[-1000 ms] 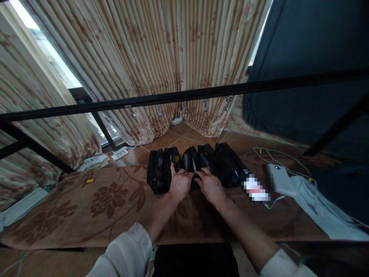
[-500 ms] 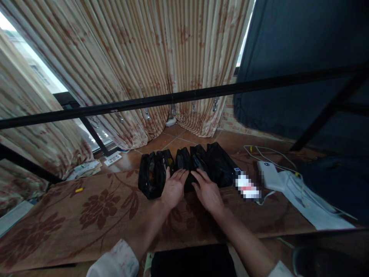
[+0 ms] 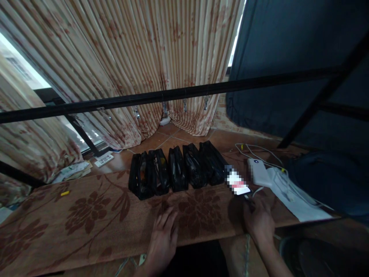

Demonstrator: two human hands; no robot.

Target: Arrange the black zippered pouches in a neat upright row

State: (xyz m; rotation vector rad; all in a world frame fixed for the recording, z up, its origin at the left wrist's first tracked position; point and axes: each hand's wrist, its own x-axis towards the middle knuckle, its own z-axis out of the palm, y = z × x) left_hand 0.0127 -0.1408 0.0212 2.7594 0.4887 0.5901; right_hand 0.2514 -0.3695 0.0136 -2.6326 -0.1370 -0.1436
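Note:
Several black zip pouches (image 3: 178,169) stand side by side in a row on the brown flowered cloth (image 3: 121,227). Small items show dimly inside some of them. My left hand (image 3: 164,232) lies at the cloth's front edge below the row, fingers stretched out and holding nothing, apart from the pouches. On the right, my right hand (image 3: 259,221) is at the lower end of a phone (image 3: 238,182) with a lit, blurred-out screen. Its fingers are curled in shadow near the cable end; what they hold, if anything, is not clear.
A white power bank (image 3: 259,172) and white cables (image 3: 288,184) lie right of the phone. A black metal rail (image 3: 144,97) crosses beyond the pouches, before striped curtains (image 3: 121,57). A yellow piece (image 3: 65,193) lies left; dark blue fabric (image 3: 323,181) sits right.
Both hands have left the pouches and drawn back toward me. My right hand has moved right to the phone's lower end; the left has come down to the cloth's front edge. The view has shifted slightly.

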